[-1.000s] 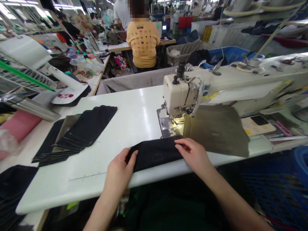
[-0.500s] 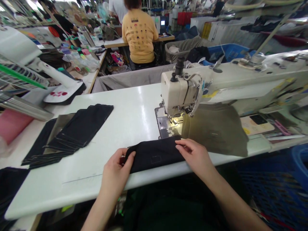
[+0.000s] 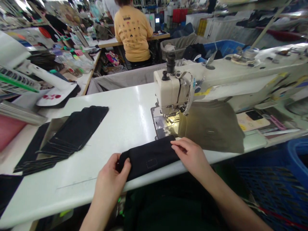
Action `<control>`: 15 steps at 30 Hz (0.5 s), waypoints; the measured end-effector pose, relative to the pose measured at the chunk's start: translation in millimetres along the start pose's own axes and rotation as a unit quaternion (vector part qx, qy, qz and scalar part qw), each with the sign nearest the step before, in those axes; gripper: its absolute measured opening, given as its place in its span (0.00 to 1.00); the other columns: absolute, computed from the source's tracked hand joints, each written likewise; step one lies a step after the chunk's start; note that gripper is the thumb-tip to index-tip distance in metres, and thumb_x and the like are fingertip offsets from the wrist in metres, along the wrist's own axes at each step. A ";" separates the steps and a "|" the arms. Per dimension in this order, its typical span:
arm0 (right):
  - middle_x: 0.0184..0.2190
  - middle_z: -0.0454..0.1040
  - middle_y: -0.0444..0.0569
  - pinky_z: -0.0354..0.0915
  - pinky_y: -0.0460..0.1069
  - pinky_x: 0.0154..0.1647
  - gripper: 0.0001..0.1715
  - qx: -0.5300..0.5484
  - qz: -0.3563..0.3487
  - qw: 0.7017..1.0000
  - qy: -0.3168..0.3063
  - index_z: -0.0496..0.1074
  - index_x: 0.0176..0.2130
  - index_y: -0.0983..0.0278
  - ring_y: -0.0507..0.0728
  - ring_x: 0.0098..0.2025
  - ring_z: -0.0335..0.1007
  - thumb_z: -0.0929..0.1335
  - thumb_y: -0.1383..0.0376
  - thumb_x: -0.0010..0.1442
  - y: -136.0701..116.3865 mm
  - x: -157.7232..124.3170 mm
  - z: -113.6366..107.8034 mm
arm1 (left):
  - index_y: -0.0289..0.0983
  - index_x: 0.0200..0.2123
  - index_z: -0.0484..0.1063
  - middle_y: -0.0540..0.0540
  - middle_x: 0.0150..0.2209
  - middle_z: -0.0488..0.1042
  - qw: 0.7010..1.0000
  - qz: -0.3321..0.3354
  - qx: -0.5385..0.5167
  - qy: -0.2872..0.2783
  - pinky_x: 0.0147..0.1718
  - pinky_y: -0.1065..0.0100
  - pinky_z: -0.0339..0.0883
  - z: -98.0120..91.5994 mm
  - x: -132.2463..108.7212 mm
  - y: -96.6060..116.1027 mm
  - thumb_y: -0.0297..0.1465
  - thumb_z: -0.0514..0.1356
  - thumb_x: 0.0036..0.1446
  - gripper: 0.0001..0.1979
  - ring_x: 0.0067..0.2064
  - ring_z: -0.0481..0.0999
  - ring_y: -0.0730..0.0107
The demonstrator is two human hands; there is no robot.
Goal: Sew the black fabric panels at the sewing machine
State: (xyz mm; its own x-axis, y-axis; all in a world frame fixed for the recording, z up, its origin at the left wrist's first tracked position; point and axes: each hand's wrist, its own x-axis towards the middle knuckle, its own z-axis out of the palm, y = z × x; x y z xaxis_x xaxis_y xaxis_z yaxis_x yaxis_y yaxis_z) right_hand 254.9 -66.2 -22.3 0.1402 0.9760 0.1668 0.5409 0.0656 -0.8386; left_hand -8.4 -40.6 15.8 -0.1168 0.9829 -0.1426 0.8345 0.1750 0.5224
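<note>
A dark fabric piece (image 3: pixel 149 154) with a small stitched rectangle lies at the table's front edge, in front of the sewing machine (image 3: pixel 168 89). Its left end is pinched between the thumb and fingers of my left hand (image 3: pixel 113 173). My right hand (image 3: pixel 190 154) grips its upper right corner, thumb and forefinger pressed together. The needle area with its lit metal plate (image 3: pixel 160 122) is just beyond the fabric, apart from it. Right of the plate lies a stack of olive fabric panels (image 3: pixel 211 128), partly under the machine arm.
A fanned stack of dark fabric pieces (image 3: pixel 77 128) lies on the left of the white table (image 3: pixel 125 118). A phone (image 3: pixel 254 115) rests at the right, above a blue plastic basket (image 3: pixel 264 179). Ahead, a person in a yellow shirt (image 3: pixel 132 32) sits facing away.
The view has shifted slightly, so the table and machine appear further left. Both hands keep hold of the dark fabric, which now slants a little more, its left end lower.
</note>
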 end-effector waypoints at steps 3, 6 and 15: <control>0.34 0.76 0.46 0.68 0.49 0.37 0.10 -0.004 0.000 1.000 0.001 0.79 0.41 0.61 0.54 0.33 0.73 0.67 0.64 0.65 -0.1 0.0 -0.1 | 0.42 0.29 0.67 0.52 0.20 0.71 1.000 0.001 0.016 0.002 0.25 0.67 0.61 0.6 -1.0 1.3 0.47 0.53 0.51 0.15 0.24 0.73 0.64; 0.33 0.76 0.46 0.68 0.48 0.37 0.10 -0.005 -0.006 1.000 0.008 0.79 0.40 0.62 0.53 0.32 0.72 0.67 0.65 0.64 -0.1 0.0 -0.3 | 0.42 0.29 0.67 0.52 0.20 0.71 1.000 0.007 0.026 0.005 0.25 0.67 0.60 1.0 -0.3 4.8 0.47 0.52 0.52 0.15 0.23 0.72 0.64; 0.32 0.76 0.45 0.67 0.48 0.36 0.10 -0.028 -0.001 1.000 0.001 0.79 0.40 0.62 0.53 0.32 0.72 0.67 0.66 0.64 0.5 1.8 0.3 | 0.42 0.29 0.67 0.51 0.21 0.70 1.000 0.010 0.026 0.004 0.25 0.67 0.60 2.4 2.1 5.5 0.46 0.53 0.52 0.14 0.23 0.72 0.64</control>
State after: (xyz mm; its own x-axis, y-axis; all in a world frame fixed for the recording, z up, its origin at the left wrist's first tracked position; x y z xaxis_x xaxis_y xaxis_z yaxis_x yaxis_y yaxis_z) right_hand 255.2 -64.3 -22.6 0.1406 0.9754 0.1700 0.5867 0.0562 -0.8079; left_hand -2.8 -37.7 16.4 -0.1043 0.9866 -0.1255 0.8633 0.1524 0.4812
